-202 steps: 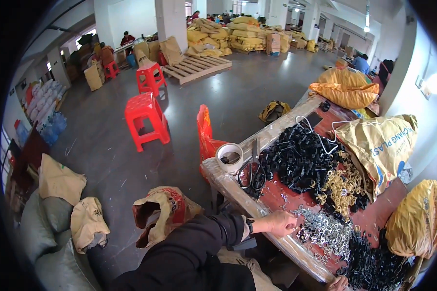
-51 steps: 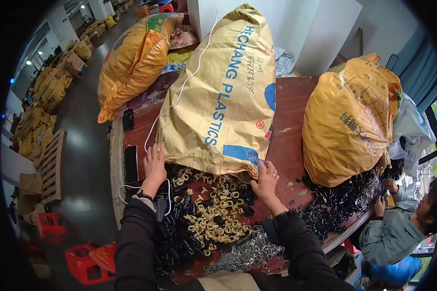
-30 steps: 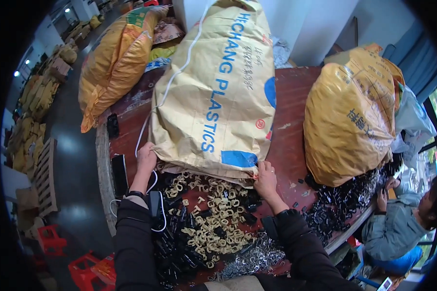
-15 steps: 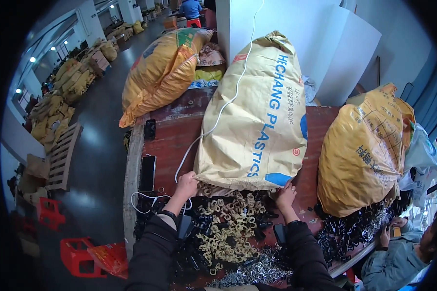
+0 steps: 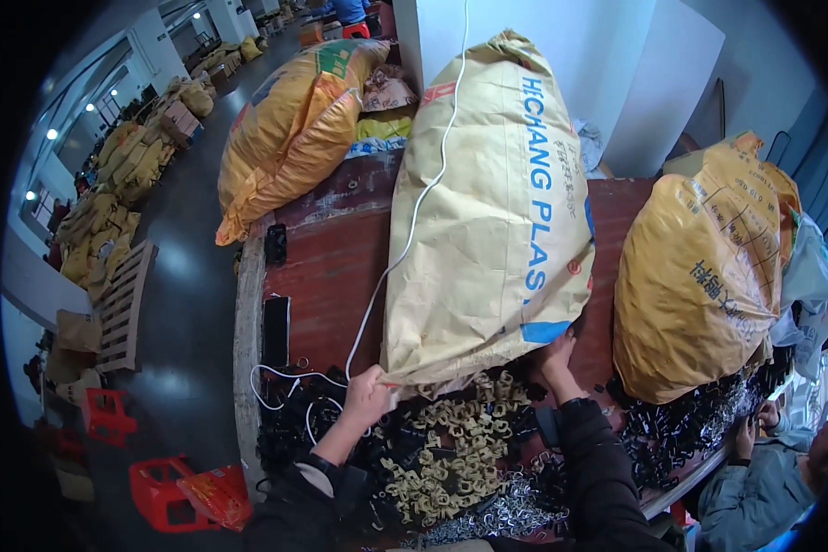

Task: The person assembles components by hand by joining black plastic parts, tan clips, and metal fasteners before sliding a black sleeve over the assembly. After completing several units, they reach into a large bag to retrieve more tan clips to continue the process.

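Observation:
A big pale-yellow woven sack [image 5: 488, 221] lies along the red table [image 5: 327, 262], its mouth toward me. My left hand [image 5: 366, 397] grips the left corner of the sack's mouth. At the right corner, my right hand [image 5: 556, 353] holds the edge. Below the mouth lies a pile of yellowish ring-shaped parts [image 5: 446, 451] among black plastic parts [image 5: 299, 428] and shiny metal clips [image 5: 492, 515]. A white cord [image 5: 405, 230] runs over the sack and down to the table.
A second yellow sack [image 5: 699, 276] stands to the right, a third [image 5: 290, 138] at the far left end. Two dark phones [image 5: 275, 285] lie on the table. A person in a grey-blue jacket [image 5: 773, 469] sits at lower right. Red stools [image 5: 161, 483] and a pallet stand on the floor.
My view swung from the workshop floor round to the table and the sack. Both hands stay on the sack's mouth corners while parts have spread out beneath it.

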Demonstrator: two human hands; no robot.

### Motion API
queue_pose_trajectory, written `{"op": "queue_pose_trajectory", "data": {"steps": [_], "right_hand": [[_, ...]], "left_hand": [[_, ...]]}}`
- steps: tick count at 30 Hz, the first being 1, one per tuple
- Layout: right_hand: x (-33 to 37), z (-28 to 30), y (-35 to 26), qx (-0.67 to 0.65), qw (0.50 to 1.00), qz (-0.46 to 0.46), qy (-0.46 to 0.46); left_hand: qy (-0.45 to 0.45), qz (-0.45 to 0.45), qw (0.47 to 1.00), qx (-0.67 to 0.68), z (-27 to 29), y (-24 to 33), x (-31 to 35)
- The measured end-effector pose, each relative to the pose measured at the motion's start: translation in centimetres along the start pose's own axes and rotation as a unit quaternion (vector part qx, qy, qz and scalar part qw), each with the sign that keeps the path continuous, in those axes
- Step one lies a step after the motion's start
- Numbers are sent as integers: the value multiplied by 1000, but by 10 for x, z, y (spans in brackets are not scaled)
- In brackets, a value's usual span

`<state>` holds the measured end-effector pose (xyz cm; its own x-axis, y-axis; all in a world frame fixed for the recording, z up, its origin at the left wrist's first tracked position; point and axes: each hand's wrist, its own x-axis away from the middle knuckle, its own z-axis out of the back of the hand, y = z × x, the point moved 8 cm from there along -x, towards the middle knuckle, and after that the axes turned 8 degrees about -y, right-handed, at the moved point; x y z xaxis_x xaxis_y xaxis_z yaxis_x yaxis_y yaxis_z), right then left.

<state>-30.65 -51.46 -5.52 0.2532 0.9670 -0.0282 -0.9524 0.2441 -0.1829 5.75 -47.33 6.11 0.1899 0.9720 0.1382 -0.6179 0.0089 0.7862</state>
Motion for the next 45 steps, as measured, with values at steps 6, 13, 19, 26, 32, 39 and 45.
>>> {"op": "queue_pose_trajectory", "data": {"steps": [6,13,19,26,32,39,45], "right_hand": [[-8,13,-16,-25,997,67,14],[-12,24,-30,-14,999,45,11],[-8,22,-16,-18,998,45,31],[-30,24,16,-296,915,172,-216],[-81,65,97,-566,815,-98,81],[-106,40,37,-738,674,-29,29],[-103,98,-25,-699,711,72,22]], "left_hand": [[-46,29,998,15,-12,-25,6],[-68,43,996,33,-25,-47,-5],[-83,68,988,115,-46,-59,-14],[-67,29,996,46,-34,-51,-14],[-28,13,999,29,-26,-40,-4],[-22,39,997,59,-12,-31,7],[17,62,988,143,0,-34,31]]}}
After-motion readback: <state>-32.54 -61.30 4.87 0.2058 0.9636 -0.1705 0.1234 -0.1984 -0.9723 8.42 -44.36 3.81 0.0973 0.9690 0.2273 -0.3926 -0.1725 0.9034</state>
